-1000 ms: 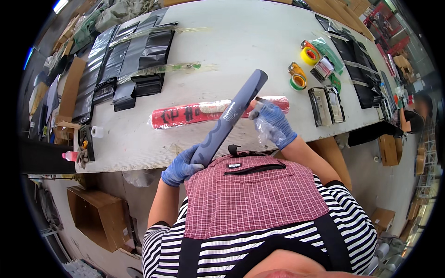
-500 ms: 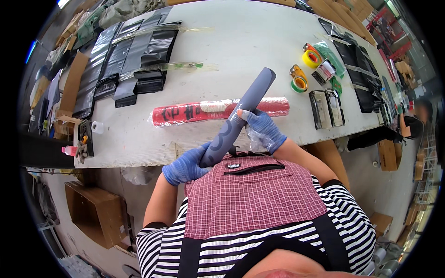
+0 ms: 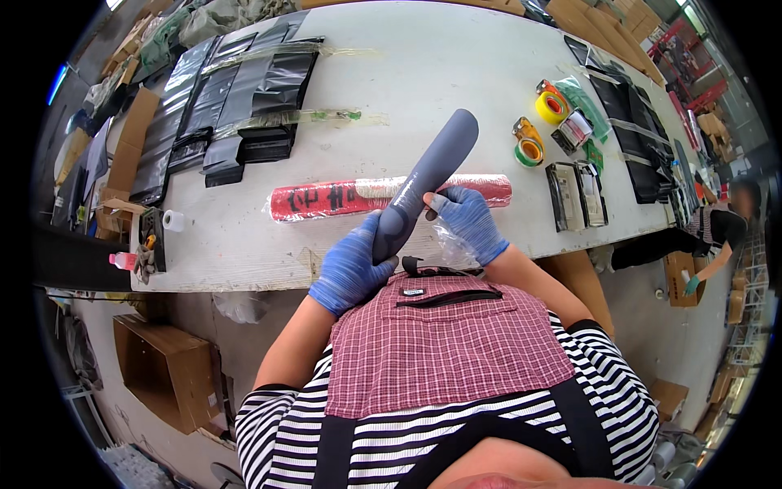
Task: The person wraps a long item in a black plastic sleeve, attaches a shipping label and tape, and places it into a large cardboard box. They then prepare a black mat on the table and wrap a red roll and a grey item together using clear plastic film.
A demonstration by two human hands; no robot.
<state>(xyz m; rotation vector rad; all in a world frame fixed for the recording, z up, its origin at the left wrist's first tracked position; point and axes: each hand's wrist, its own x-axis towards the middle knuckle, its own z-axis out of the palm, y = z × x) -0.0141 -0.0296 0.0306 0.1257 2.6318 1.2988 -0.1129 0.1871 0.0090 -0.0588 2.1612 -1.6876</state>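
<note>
A grey rolled-up sheet [image 3: 436, 155] slants up and away over the table's near edge, with a darker curved pattern toward its lower end. My left hand [image 3: 350, 265], in a blue glove, is wrapped round that lower end. Beside the roll's middle, my gloved right hand [image 3: 468, 220] is closed, its thumb and finger pinched against the roll's right edge. Crumpled clear plastic film [image 3: 454, 246] hangs from the right hand. Behind the grey roll lies a red roll in clear wrap [image 3: 314, 204], with dark markings and a pale label, partly hidden by it.
On the white table [image 3: 407, 73], black plastic bags [image 3: 277, 81] lie taped down at left, more black bags [image 3: 639, 130] at right. Tape dispensers [image 3: 529, 147] and a divided black tray [image 3: 577, 196] stand at right. A cardboard box [image 3: 167, 375] sits below left; a co-worker [image 3: 721, 232] is far right.
My left hand has moved up and right along with the roll's lower end. The roll stands steeper and has turned, so less of its curved pattern shows. The co-worker's arm has come down.
</note>
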